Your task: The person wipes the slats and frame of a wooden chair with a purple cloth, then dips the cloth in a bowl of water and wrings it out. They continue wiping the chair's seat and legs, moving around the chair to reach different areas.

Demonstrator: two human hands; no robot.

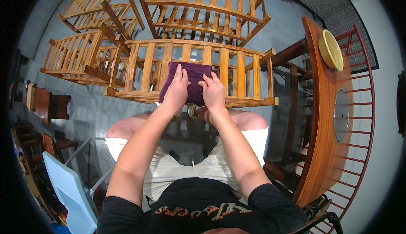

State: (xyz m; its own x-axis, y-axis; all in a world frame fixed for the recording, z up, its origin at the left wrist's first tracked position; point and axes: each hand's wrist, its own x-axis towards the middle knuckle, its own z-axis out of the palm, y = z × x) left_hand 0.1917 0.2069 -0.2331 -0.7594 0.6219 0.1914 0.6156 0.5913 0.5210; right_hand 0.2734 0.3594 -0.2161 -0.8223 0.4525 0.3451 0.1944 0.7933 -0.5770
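Observation:
A folded dark purple cloth (pixel 193 74) lies on top of a slatted wooden rack (pixel 237 71) in front of my knees. My left hand (pixel 176 89) rests flat on the cloth's left half with the fingers spread. Over the cloth's right half, my right hand (pixel 212 91) presses down with its fingers curled onto the fabric. Both forearms reach up from the lower edge, over my lap in light shorts.
More slatted wooden racks (pixel 203 10) stand behind and to the left (pixel 78 56) on the grey floor. A curved wooden table (pixel 325 120) with a red metal rail stands at right, bearing a yellow bowl (pixel 330 49). A light blue chair (pixel 69 191) sits lower left.

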